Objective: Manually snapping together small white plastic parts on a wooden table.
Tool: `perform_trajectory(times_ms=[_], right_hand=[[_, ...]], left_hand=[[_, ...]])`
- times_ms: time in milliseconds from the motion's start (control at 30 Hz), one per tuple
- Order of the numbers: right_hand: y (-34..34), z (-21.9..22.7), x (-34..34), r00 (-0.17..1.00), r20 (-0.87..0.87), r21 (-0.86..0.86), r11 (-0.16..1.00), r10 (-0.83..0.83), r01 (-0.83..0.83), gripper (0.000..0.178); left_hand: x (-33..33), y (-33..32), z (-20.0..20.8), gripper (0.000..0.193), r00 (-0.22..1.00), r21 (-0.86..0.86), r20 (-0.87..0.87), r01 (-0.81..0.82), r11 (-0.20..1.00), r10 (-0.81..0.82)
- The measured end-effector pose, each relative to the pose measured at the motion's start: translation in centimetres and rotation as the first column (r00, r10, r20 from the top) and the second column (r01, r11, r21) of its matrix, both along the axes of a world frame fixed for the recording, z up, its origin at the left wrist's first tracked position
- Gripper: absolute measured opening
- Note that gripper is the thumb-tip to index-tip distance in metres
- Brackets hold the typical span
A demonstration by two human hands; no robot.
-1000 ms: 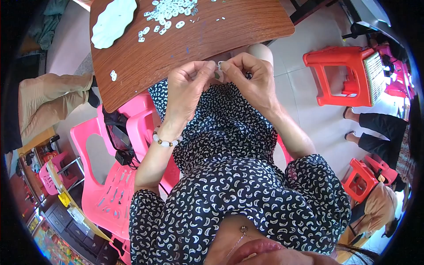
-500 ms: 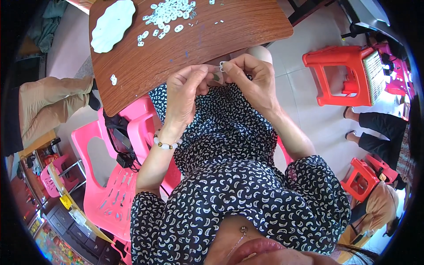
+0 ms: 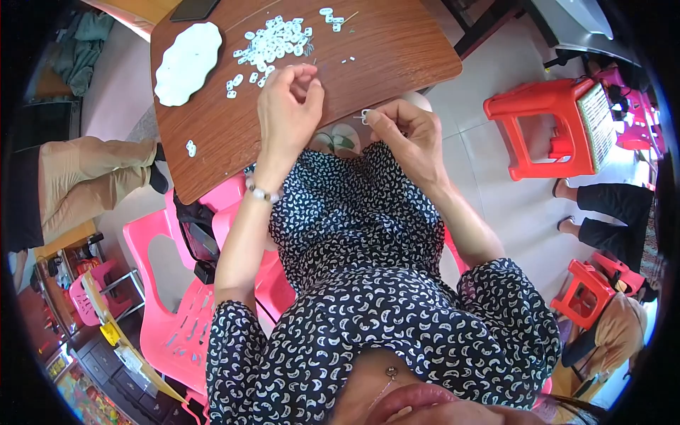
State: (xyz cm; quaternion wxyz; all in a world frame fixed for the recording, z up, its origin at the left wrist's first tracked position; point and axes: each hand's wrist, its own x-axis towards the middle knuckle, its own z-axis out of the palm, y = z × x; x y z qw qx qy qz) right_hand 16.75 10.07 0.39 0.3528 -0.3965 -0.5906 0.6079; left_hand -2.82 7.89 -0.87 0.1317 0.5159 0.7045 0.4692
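Observation:
My right hand [image 3: 409, 134] is closed in a pinch over my lap, just off the table's near edge. Between its thumb and index finger sits a small white plastic piece with holes [image 3: 365, 117], and a thin bit sticks out of it to the left. Over the tabletop, my left hand [image 3: 289, 106] has its fingers loosely curled, the thumb apart from the index finger. Its fingertips are beside a heap of similar white pieces [image 3: 280, 39], with small dark slivers [image 3: 309, 48] at the heap's right side. Nothing shows clearly between those fingers.
On the brown wooden table [image 3: 382, 57] lie a white scalloped plate [image 3: 188, 64], a dark flat object [image 3: 193, 8] and another small group of white pieces [image 3: 331, 19]. Pink chairs [image 3: 170, 326] stand at the left, a red stool [image 3: 542, 127] at the right. Other people are on both sides.
My left hand has parted from the right and moved forward over the table to the heap. The right hand stays over my lap with the white piece. The view has shifted slightly.

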Motion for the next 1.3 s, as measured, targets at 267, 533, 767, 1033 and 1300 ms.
perform_trajectory(times_ms=[267,533,767,1033,1300], right_hand=[[0.3,0.5,-0.1,0.999,0.010,-0.029,0.999,-0.038,0.038,0.021],[0.3,0.5,-0.2,0.999,-0.048,-0.100,0.995,0.001,-0.005,0.022],[0.4,0.7,-0.1,0.996,-0.083,-0.100,0.994,0.025,-0.033,0.022],[0.8,1.1,0.3,0.995,-0.094,-0.123,0.992,0.016,-0.028,0.021],[0.6,1.1,0.3,0.996,-0.083,-0.113,0.993,0.033,-0.042,0.022]], left_hand=[[-5.0,6.1,0.6,0.018,0.971,-0.012,-0.238,-0.015,1.000,0.012],[-5.4,11.7,-0.1,0.019,0.926,-0.032,-0.371,0.061,0.998,-0.068],[-7.1,14.7,-1.0,0.025,0.884,-0.092,-0.422,0.176,0.980,-0.199],[-6.4,14.2,-0.3,0.021,0.818,-0.161,-0.504,0.226,0.961,-0.277],[-6.8,12.9,-0.3,0.017,0.945,-0.088,-0.292,0.128,0.988,-0.148]])
